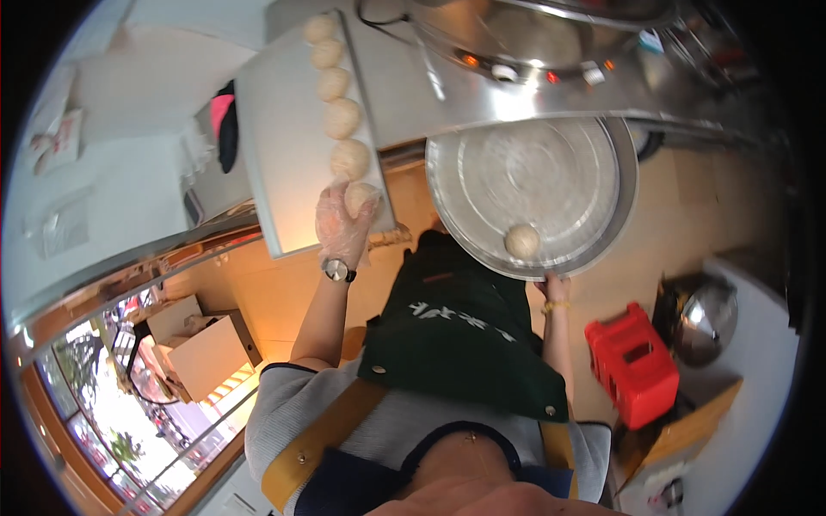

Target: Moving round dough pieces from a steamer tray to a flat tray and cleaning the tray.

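Note:
Pale round dough balls (342, 119) stand in a row along the right side of a light, flat tray (288, 163). My left hand (338, 225), in a clear plastic glove, has its fingers curled round the nearest dough ball (360, 199) at the near end of that row. With my right hand (555, 288) I grip the near rim of a large round metal pan (525, 181); some of those fingers are hidden beneath the rim. A single dough ball (522, 242) lies in the pan close to its near edge.
Beyond the pan runs a steel counter (396, 103) with a shiny metal appliance (533, 43) showing lit lamps. A red plastic container (633, 365) stands at the lower right. Cardboard boxes (206, 353) are at the left, beside a window. A black and pink item (224, 127) lies left of the tray.

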Action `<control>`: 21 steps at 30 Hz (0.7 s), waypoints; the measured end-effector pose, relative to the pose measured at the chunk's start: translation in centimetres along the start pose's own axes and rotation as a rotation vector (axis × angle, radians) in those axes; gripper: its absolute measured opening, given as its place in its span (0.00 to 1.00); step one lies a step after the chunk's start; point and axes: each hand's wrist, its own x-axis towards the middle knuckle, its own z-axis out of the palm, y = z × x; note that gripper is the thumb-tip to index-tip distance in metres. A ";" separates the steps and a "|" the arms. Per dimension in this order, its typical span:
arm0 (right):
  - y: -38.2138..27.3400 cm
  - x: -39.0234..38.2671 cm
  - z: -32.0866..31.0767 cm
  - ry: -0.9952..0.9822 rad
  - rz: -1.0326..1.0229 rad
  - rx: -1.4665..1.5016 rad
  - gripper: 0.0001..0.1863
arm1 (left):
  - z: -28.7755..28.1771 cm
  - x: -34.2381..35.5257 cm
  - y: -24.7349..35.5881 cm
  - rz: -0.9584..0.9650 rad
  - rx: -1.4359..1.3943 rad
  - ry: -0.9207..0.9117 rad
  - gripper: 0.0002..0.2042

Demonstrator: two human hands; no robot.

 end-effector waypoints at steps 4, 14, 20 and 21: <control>-0.5 -0.2 0.7 -0.015 0.040 -0.012 0.21 | 2.3 1.7 -1.1 0.083 0.135 0.205 0.32; -0.7 -0.9 1.2 0.007 0.068 0.006 0.17 | 4.3 2.5 0.9 -0.006 0.134 0.308 0.24; -1.0 1.0 1.5 -0.022 -0.001 0.002 0.17 | 15.8 -3.5 12.6 0.560 -0.215 -0.582 0.28; -0.9 0.8 1.4 -0.024 -0.004 0.007 0.17 | 18.4 -4.1 14.3 0.615 -0.047 -0.784 0.31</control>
